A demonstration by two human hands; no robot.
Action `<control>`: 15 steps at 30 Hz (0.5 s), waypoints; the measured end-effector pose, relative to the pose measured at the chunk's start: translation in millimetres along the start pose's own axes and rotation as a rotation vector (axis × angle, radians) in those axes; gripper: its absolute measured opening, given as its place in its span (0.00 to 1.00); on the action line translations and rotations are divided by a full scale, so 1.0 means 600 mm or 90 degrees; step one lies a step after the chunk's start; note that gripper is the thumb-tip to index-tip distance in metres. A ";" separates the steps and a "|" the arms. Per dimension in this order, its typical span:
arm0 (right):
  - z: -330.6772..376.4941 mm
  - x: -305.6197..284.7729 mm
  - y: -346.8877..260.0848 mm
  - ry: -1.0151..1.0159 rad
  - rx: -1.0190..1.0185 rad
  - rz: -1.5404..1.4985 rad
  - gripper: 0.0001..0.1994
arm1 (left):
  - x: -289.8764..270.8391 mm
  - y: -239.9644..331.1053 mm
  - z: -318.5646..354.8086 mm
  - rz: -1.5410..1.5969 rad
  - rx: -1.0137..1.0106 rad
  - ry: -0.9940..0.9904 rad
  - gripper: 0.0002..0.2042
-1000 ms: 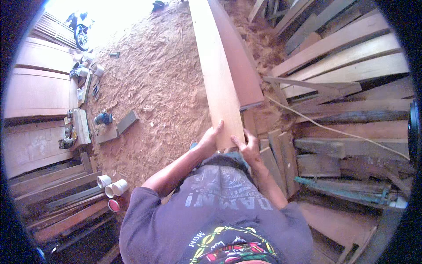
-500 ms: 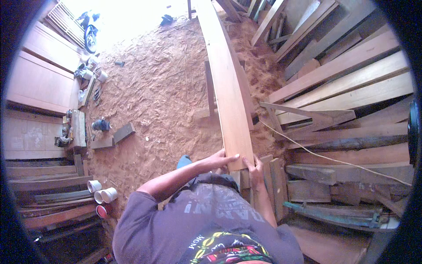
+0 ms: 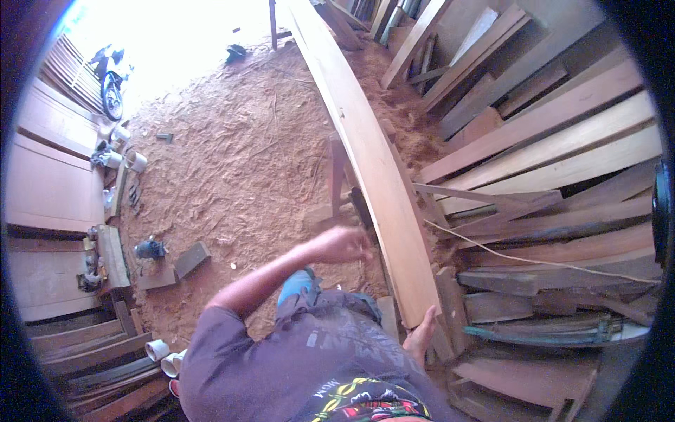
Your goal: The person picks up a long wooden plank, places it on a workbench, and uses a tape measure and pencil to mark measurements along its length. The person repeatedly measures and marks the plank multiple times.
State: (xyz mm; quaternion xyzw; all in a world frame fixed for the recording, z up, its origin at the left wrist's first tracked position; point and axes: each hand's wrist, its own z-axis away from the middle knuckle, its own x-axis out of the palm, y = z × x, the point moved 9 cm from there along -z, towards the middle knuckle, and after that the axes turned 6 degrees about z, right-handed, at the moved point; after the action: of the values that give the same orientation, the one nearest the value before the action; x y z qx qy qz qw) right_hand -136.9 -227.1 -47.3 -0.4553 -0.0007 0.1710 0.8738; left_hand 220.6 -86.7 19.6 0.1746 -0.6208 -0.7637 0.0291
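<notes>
A long pale wooden plank (image 3: 380,169) runs from near my waist toward the bright far end, resting on a dark wooden support (image 3: 337,165). At its near end my right hand (image 3: 420,339) grips the corner, the thumb on the end edge and the other fingers mostly hidden. My left hand (image 3: 343,245) is off the plank, just left of its edge, and blurred by motion. Its fingers look bent, but whether they hold anything does not show.
Shavings cover the floor (image 3: 232,162). Stacked boards (image 3: 541,155) crowd the right side, with a thin cord (image 3: 534,259) across them. White cups (image 3: 156,349), a blue power tool (image 3: 149,249) and wooden blocks (image 3: 191,260) lie left. A motorcycle (image 3: 111,84) stands far left.
My left hand has let go of the plank's near end and moved up and left. My right hand stays on the end, which now sits lower and farther right in view.
</notes>
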 end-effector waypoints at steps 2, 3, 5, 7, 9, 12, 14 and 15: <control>-0.006 0.001 0.008 0.084 -0.019 0.008 0.46 | -0.084 0.012 -0.035 -0.170 0.031 0.051 0.24; -0.010 0.003 0.000 0.110 -0.070 0.016 0.46 | -0.118 0.024 -0.050 -0.191 0.063 0.094 0.28; -0.012 0.008 -0.008 0.158 -0.139 0.014 0.46 | -0.167 0.052 -0.086 -0.273 0.164 0.091 0.39; -0.015 -0.001 -0.010 0.220 -0.142 0.056 0.46 | -0.191 0.065 -0.129 -0.398 0.223 0.057 0.49; -0.020 -0.005 -0.009 0.216 -0.118 0.081 0.47 | -0.202 0.054 -0.180 -0.529 0.220 0.003 0.58; -0.031 -0.013 -0.008 0.194 -0.086 0.110 0.48 | -0.215 0.012 -0.257 -0.625 0.190 -0.101 0.71; -0.033 -0.021 -0.007 0.234 -0.095 0.107 0.48 | -0.220 -0.006 -0.293 -0.650 0.203 -0.137 0.78; -0.033 -0.022 -0.004 0.254 -0.090 0.103 0.47 | -0.223 -0.011 -0.305 -0.680 0.219 -0.143 0.79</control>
State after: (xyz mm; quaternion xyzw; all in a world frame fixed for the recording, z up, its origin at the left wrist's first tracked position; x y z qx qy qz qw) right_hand -145.5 -248.1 -54.9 -0.5390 0.1964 0.1468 0.8058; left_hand 402.5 -222.0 13.3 0.3840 -0.5613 -0.5743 -0.4557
